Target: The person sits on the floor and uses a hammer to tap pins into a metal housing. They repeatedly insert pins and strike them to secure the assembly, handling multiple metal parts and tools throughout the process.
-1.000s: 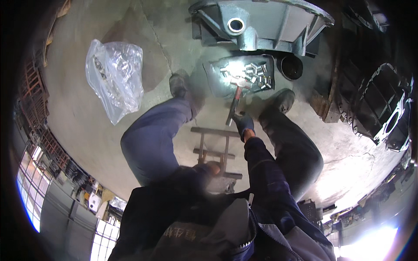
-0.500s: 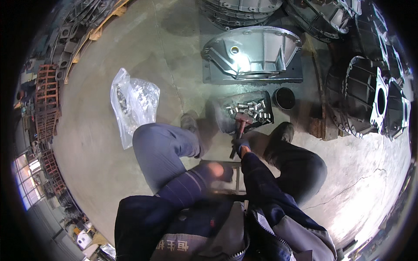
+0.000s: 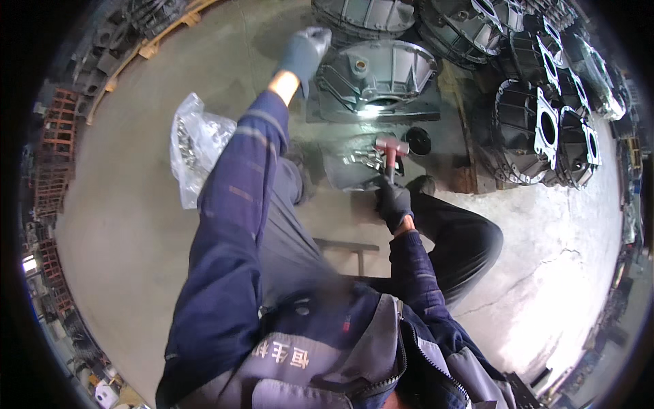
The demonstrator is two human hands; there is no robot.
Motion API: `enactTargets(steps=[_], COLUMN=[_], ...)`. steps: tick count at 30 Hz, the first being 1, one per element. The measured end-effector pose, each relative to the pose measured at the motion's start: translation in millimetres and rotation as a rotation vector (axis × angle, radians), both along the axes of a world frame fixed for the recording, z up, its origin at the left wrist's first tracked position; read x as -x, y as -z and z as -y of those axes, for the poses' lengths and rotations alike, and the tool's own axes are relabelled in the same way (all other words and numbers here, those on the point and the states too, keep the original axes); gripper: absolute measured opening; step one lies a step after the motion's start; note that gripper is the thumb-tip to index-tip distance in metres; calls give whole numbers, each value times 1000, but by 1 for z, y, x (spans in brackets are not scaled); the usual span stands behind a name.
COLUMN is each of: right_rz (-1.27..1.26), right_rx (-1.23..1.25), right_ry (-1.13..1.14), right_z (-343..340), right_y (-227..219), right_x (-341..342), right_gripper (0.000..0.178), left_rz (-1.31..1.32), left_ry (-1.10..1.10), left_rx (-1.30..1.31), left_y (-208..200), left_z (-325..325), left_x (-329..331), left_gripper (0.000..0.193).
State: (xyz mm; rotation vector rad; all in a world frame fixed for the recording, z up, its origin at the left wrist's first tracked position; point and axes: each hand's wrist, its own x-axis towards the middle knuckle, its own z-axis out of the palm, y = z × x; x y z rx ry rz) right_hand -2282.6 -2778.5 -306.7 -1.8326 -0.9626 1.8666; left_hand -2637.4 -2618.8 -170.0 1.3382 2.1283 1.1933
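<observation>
In my right hand (image 3: 394, 206), dark-gloved, a hammer (image 3: 391, 147) is gripped by its handle, its reddish head pointing away from me. Below that head lies a dark tray (image 3: 334, 167) with several short shiny metal sleeves (image 3: 364, 159). My left hand (image 3: 306, 53), in a grey glove, is stretched far forward at the left side of a large cast metal housing (image 3: 395, 75). Its fingers are blurred and partly turned away, so I cannot make out whether they hold anything. A round hole with a brownish inside (image 3: 360, 66) shows on the housing's upper left.
A clear plastic bag (image 3: 194, 146) of parts lies on the floor at left. Beside the tray stands a black round container (image 3: 417, 141). More housings (image 3: 524, 129) are stacked at right and at the back. A metal frame (image 3: 357, 249) is between my legs.
My left hand has gone from near my lap far forward to the housing. The hammer has swung more upright and shifted slightly right and away. The view has shifted too.
</observation>
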Motion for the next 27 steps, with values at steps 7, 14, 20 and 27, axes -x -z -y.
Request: enactTargets(steps=[7,14,20,27], right_rz=[7,-78,248,245], right_rx=[-615,-646,-868,-897], right_ry=[-71,-186,-328,-328], right_z=[-25,-96,-126,-136], right_y=[-133,-144,-153,-150], right_x=[14,62,76,92], right_gripper=[20,33,39,41], left_rz=[65,119,82,0], left_ry=[-40,107,184,169], left_rx=[19,217,255,252], left_y=[92,96,102,105], left_z=[-64,-83,-93,-98], left_x=[-4,-6,-2,-4], left_gripper=[54,66,71,67])
